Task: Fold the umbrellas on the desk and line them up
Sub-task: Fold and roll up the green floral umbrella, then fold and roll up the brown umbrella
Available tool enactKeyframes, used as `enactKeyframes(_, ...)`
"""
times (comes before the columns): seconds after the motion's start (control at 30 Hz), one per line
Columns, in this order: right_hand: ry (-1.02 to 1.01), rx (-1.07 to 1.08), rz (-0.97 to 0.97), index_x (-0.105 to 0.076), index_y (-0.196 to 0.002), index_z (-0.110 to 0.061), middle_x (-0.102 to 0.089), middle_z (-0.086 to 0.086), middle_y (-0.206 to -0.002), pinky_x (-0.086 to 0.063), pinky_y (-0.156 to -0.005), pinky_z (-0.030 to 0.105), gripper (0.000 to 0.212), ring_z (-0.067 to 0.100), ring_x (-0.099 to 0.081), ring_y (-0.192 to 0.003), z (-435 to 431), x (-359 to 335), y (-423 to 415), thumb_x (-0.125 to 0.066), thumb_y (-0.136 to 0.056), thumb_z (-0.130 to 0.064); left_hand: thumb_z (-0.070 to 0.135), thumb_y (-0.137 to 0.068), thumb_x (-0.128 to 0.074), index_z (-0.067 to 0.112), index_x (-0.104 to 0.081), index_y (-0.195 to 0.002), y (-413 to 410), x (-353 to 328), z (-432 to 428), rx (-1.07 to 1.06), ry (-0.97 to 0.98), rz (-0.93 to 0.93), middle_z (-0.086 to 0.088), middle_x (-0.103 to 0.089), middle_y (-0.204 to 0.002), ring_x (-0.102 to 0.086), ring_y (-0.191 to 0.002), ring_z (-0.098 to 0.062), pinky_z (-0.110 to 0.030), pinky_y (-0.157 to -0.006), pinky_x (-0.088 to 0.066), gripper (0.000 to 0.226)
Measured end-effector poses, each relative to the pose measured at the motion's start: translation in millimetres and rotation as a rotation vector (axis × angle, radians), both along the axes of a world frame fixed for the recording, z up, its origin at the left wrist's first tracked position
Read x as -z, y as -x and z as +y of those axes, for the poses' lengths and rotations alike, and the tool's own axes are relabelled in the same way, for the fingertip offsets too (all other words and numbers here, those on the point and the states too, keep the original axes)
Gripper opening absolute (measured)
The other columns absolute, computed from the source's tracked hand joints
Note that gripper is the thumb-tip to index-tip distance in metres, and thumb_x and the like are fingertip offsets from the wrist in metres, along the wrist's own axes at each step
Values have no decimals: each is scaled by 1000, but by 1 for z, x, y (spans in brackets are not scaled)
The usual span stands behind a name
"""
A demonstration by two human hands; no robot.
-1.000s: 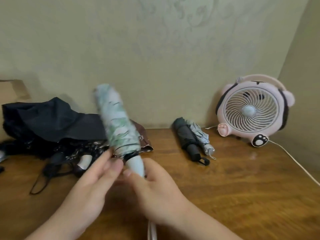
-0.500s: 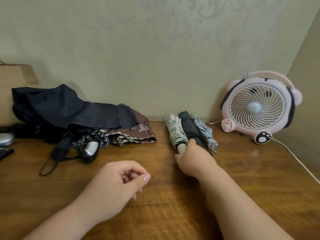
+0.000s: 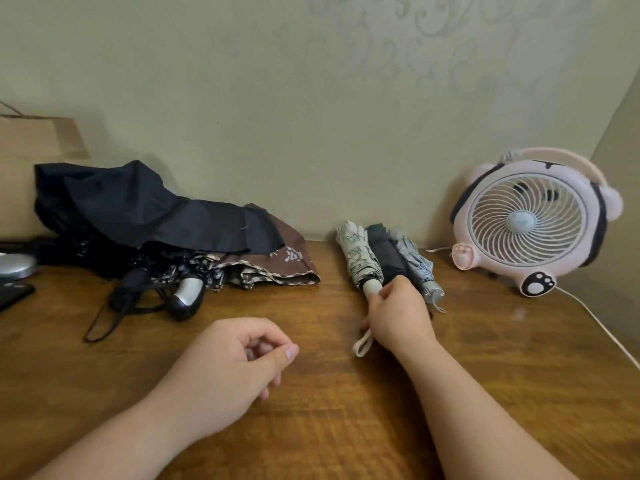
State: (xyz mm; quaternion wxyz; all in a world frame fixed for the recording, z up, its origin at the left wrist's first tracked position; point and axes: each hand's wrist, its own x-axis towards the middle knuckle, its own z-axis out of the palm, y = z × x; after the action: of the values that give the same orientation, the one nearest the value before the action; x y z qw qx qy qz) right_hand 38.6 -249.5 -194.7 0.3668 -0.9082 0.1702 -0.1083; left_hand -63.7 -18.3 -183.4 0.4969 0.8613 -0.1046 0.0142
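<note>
Three folded umbrellas lie side by side at the back of the wooden desk [image 3: 346,393]: a pale green patterned umbrella [image 3: 358,256], a black one [image 3: 386,252] and a grey striped one [image 3: 414,263]. My right hand [image 3: 398,315] grips the pale handle of the green patterned umbrella, whose wrist strap [image 3: 363,344] trails out beside the hand. My left hand [image 3: 239,365] hovers over the desk with loosely curled fingers, holding nothing. At the back left lie unfolded umbrellas: a black one [image 3: 131,206] over a brown one [image 3: 277,261].
A pink pig-shaped desk fan [image 3: 530,220] stands at the back right, its white cable [image 3: 599,323] running along the desk's right side. A brown paper bag [image 3: 34,147] leans on the wall at the far left. A grey object [image 3: 15,266] lies at the left edge.
The green patterned umbrella went from both hands in front of me to the desk, left of the black folded one. My left hand let go and dropped back.
</note>
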Motion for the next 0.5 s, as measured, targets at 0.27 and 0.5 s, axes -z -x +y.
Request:
enactKeyframes(0.27, -7, -100, -18, -53, -102, -20, -74, 0, -67, -50, -54, 30, 13, 17, -69, -51, -2, -12, 17, -56, -99, -32, 36, -95, -69, 32, -74, -79, -11, -4, 17, -176, -86, -103, 10, -71, -71, -67, -67, -7, -35, -68, -60, 18)
enactKeyframes(0.5, 209, -61, -92, -62, -101, -21, -68, 4, -86, -45, -66, 35, 33, 30, -62, -82, 11, -26, 36, -61, -90, -52, 40, -93, -68, 31, -71, -103, -44, 2, 86, -633, -350, -194, 11, -59, -108, -56, -104, -12, -31, -84, -53, 14)
